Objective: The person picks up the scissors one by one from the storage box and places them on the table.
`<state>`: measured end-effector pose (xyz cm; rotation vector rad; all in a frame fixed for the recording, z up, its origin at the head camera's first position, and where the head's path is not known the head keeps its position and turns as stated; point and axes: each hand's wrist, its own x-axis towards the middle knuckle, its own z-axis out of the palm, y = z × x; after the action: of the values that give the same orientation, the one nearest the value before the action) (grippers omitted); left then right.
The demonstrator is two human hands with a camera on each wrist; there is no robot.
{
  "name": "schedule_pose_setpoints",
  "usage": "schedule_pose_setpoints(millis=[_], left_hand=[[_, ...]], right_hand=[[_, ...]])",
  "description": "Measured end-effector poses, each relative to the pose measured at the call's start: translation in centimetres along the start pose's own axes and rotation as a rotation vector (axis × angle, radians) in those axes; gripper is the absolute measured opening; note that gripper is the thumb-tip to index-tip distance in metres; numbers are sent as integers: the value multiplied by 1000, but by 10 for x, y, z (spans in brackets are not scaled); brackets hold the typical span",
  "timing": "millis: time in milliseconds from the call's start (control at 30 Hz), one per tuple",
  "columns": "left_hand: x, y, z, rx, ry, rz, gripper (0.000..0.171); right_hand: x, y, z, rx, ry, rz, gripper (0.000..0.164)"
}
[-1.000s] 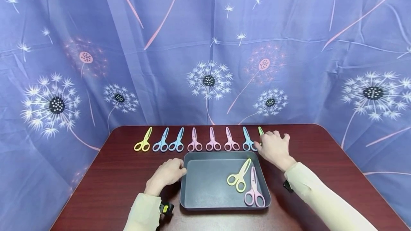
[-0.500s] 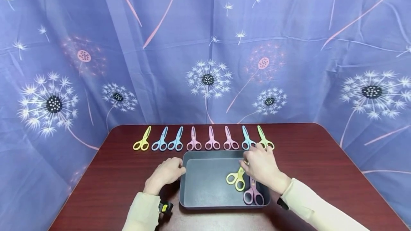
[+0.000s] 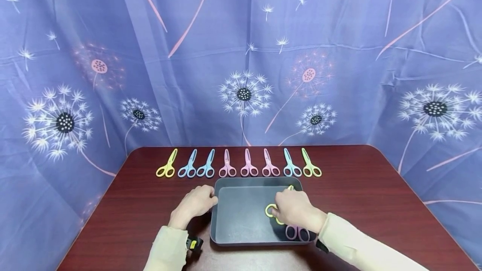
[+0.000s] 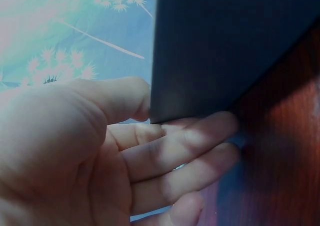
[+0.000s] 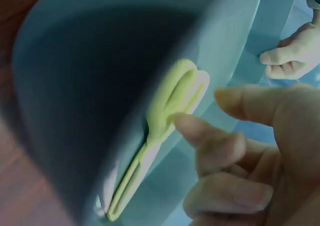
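Note:
My left hand [image 3: 196, 201] holds the left rim of a grey rectangular tray [image 3: 241, 210]; in the left wrist view the thumb meets the rim and the fingers lie along the dark outer wall. My right hand [image 3: 295, 209] is inside the tray, over yellow scissors [image 5: 162, 108]. In the right wrist view its index fingertip is at the scissors' handle, with the thumb apart from it and nothing pinched between. Pink scissors [image 3: 287, 233] lie by the tray's right front corner, their blades hidden under the right hand.
Behind the tray stretches a row of scissors: yellow [image 3: 170, 163], blue [image 3: 191, 163], pink [image 3: 247, 163] and green [image 3: 307, 163] among them. A blue dandelion-print curtain [image 3: 203, 95] hangs behind the dark red table [image 3: 361, 187].
My right hand has come from the green scissors at the row's right end, down over the tray's edge to the yellow scissors. The green scissors now show fully. The left hand stays put.

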<state>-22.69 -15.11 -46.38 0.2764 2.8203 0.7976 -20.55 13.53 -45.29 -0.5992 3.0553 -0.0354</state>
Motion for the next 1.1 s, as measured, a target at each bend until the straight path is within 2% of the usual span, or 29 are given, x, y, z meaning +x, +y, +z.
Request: schedule_pose_setpoints(millis=[133, 433, 700, 933, 1100], left_hand=[[0, 0, 1, 1, 1, 6, 25], [1, -1, 2, -4, -4, 6, 24], [2, -3, 3, -4, -3, 17, 24], [3, -2, 3, -7, -5, 11, 25], [3, -2, 3, 0, -6, 1, 25]], right_hand=[[2, -5, 4, 1, -47, 6, 41], [3, -6, 9, 20, -5, 25, 40], [-4, 0, 11, 39, -55, 2, 48], [-5, 0, 10, 27, -66, 57, 47], [-5, -2, 14, 23, -55, 64, 47]])
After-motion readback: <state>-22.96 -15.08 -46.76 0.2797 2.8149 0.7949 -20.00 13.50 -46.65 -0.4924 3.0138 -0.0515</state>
